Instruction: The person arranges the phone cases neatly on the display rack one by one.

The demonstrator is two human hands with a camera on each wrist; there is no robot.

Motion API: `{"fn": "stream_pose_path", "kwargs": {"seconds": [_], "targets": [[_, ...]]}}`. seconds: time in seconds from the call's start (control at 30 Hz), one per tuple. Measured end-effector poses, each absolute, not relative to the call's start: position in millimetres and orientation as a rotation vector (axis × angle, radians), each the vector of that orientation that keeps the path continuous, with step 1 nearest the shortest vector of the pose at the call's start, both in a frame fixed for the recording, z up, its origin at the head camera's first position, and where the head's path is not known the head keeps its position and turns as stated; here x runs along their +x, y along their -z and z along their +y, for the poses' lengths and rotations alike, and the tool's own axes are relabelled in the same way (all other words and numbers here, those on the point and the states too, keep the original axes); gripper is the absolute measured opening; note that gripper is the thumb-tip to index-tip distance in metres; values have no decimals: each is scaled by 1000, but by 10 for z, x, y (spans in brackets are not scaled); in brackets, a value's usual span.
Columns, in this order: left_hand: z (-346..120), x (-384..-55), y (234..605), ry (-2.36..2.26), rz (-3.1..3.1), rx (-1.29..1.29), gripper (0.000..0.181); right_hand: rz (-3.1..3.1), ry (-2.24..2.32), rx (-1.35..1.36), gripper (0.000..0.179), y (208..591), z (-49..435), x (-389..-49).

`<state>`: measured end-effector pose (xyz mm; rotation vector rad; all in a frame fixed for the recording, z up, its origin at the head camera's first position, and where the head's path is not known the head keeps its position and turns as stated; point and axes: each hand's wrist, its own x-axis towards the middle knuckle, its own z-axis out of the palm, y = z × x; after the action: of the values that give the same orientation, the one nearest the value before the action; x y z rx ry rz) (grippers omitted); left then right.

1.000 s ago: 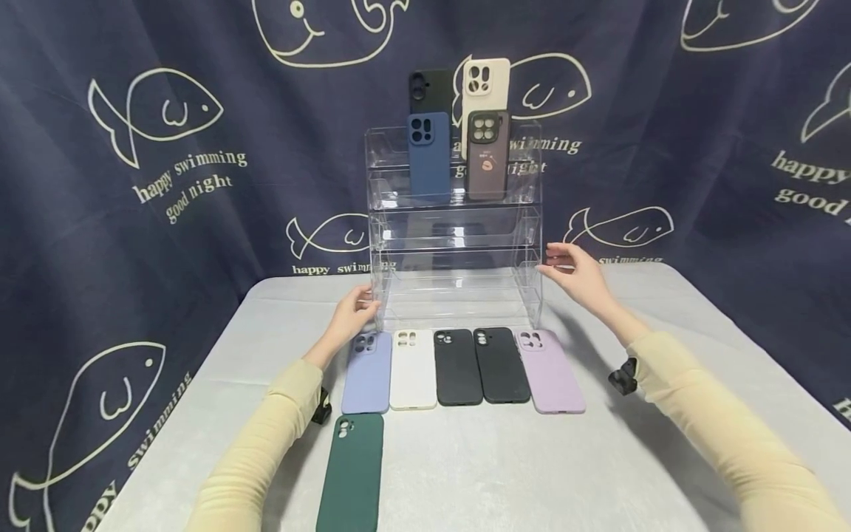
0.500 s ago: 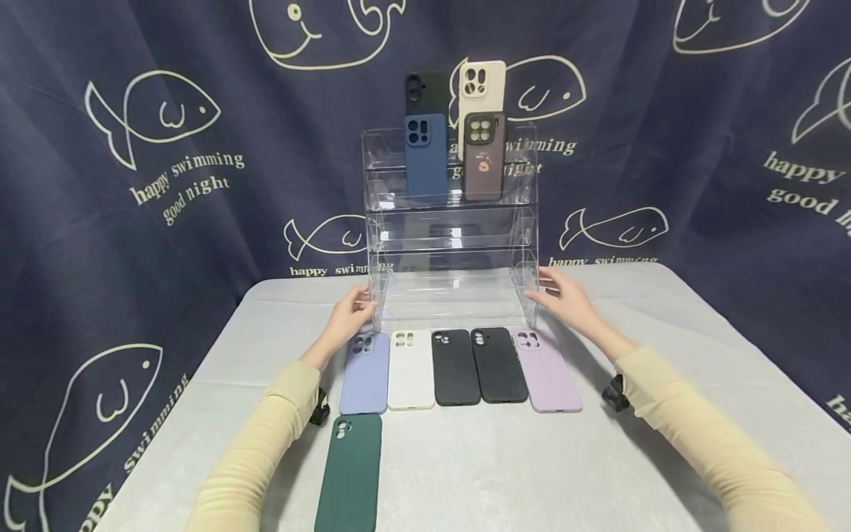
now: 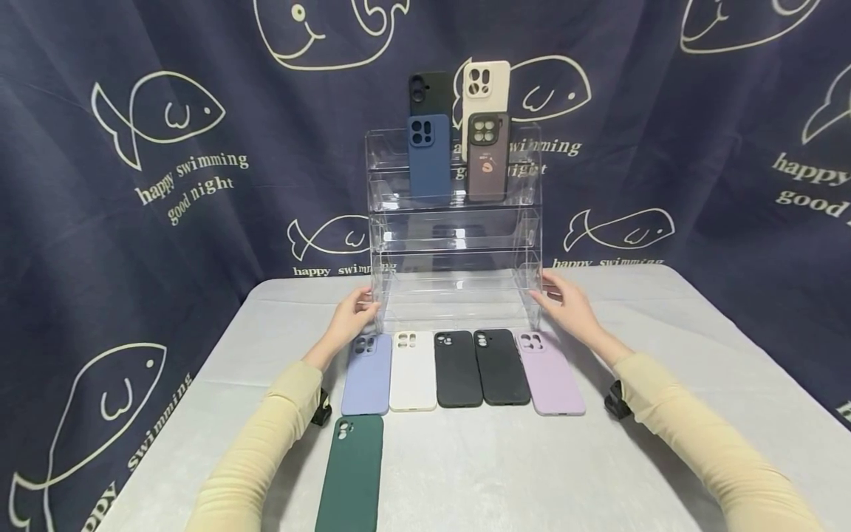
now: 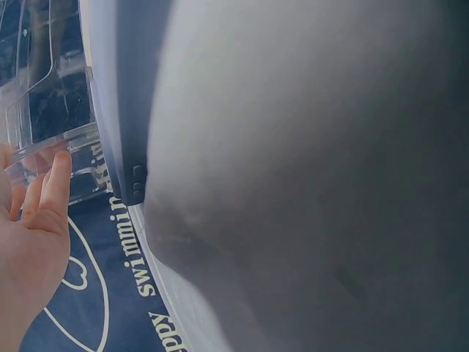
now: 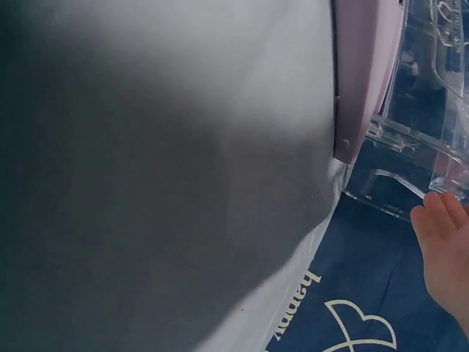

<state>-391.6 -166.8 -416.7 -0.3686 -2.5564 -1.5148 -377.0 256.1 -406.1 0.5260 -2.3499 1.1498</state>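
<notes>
Clear tiered stand [image 3: 459,319], upright toward the back of a pale table [image 3: 505,473]. We see the left hand [image 3: 350,314] and right hand [image 3: 570,304] partly closed, thumb and fingers gripping its side edges low down. Four upright phone cases [image 3: 429,159] fill part of its upper tiers; five flat cases [image 3: 458,369] lie just before it, a green case [image 3: 351,476] nearer us.
</notes>
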Motion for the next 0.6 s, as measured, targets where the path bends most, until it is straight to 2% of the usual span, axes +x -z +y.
{"fn": "stream_pose_path", "kwargs": {"seconds": [0.3,0.6], "targets": [[-1653,-3908,4184,1539,-2535,-378,51,-2306,-1163,521,46,4098,2539,-3753],[-1672,-3924,4163,1495,-2534,-395,50,-2274,-1263,540,42,3895,2418,-3562]]}}
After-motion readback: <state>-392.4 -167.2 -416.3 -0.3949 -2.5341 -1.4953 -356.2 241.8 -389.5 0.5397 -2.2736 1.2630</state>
